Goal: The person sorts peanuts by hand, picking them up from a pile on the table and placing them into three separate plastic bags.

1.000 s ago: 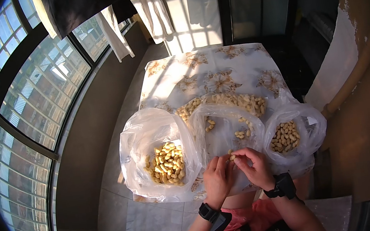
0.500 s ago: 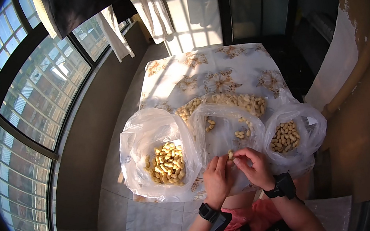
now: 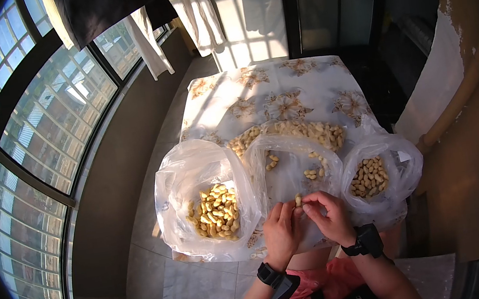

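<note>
A single peanut in its shell (image 3: 299, 200) is pinched between my two hands at the near side of the table. My left hand (image 3: 282, 231) has its fingers closed against the peanut's left side. From the right, my right hand (image 3: 330, 216) grips it with thumb and forefinger. Just beyond my hands lies the open mouth of a clear plastic bag (image 3: 284, 180), with a few loose peanuts (image 3: 314, 173) inside and a larger heap of peanuts (image 3: 310, 131) at its far end.
On the left stands a plastic bag (image 3: 166, 189) holding a pile of peanuts (image 3: 217, 213). To the right, a smaller bag (image 3: 408, 166) contains more peanuts (image 3: 369, 178). A flowered cloth covers the table (image 3: 232, 96). Windows (image 3: 60, 118) line the left wall.
The peanut between my fingers looks slightly more upright than before. Both hands stay in nearly the same place, and the bags have not moved.
</note>
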The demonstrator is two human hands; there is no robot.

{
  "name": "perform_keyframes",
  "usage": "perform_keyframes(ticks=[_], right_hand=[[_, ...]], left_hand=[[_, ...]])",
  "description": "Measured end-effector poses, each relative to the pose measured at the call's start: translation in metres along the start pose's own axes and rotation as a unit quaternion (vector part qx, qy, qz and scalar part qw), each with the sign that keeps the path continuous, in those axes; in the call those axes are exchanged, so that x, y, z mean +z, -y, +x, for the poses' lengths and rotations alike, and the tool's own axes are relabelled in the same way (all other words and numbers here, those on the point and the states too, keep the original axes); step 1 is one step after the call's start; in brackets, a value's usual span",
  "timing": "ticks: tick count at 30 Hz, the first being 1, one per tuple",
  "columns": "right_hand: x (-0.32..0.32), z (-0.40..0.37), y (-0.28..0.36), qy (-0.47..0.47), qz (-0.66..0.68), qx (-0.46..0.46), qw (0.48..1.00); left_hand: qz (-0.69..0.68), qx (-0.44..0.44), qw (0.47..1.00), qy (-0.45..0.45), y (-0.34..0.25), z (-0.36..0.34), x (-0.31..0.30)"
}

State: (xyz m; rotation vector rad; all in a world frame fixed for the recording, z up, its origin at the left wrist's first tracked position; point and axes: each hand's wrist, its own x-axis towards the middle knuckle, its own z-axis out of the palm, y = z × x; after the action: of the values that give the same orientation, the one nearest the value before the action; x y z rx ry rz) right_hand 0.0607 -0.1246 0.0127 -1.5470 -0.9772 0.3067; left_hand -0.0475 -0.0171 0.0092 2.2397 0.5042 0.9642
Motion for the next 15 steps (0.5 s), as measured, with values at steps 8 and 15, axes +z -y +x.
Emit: perform_keyframes(ticks=[8, 15], right_hand=[[-0.0005, -0.0003, 0.0002, 0.004, 0.003, 0.010, 1.000], [-0.0007, 0.0008, 0.0013, 0.004, -0.001, 0.007, 1.000]], left_hand=[[-0.007, 0.002, 1.000, -0.005, -0.0005, -0.0001, -0.0007], [-0.018, 0.006, 1.000, -0.020, 0.0015, -0.0032, -0.0001]])
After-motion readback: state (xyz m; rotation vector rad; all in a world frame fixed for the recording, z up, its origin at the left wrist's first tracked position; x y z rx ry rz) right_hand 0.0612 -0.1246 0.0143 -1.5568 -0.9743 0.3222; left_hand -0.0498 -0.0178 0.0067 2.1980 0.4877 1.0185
